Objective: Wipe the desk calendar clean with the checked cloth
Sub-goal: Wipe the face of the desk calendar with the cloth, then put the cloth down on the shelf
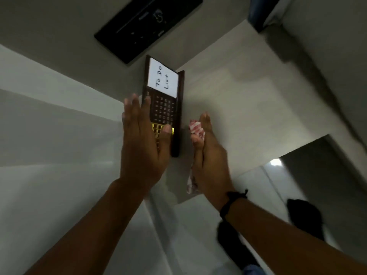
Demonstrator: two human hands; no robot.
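Observation:
The desk calendar (166, 108) is dark brown with a grid of dates and a white "To Do List" card at its far end. It stands on the pale desk surface (248, 100) in mid-frame. My left hand (143, 139) lies flat against its left face, fingers spread, thumb over the yellow part of the grid. My right hand (208, 155) is just right of the calendar, closed around the bunched red-and-white checked cloth (196, 129). The cloth pokes out above the thumb and below the palm, apart from the calendar.
A black flat device (147, 24) lies on the surface beyond the calendar. A blue object (260, 14) sits at the top right. Below the desk edge (297, 149) the glossy floor shows, with my dark-socked feet (303, 217).

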